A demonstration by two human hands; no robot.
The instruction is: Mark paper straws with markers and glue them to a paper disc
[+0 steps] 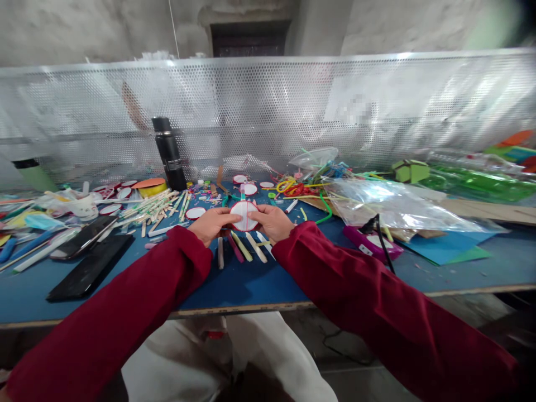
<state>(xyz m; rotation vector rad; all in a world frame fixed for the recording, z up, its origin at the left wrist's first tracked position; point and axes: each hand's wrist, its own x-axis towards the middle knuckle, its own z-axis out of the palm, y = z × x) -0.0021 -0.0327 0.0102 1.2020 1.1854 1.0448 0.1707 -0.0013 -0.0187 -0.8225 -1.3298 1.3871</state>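
Note:
Between both hands, above the blue table, is a white round disc (pixel 239 210) with a red rim and a red line down its face. My left hand (pixel 213 223) pinches its left edge, and my right hand (pixel 274 221) pinches the right edge. Below the disc several markers lie side by side, among them a yellow-green marker (pixel 242 247) and a white marker (pixel 256 248). Similar discs with dark red rims lie behind, such as a white disc (pixel 249 189) and, close to my left hand, another white disc (pixel 195 213).
A black bottle (pixel 170 153) stands behind a heap of wooden sticks (pixel 153 209). Dark phones (pixel 91 268) lie at left. To the right are a purple case (pixel 372 244), clear plastic wrap (pixel 397 206) and blue paper (pixel 444 245). A perforated metal screen (pixel 268 111) closes off the back.

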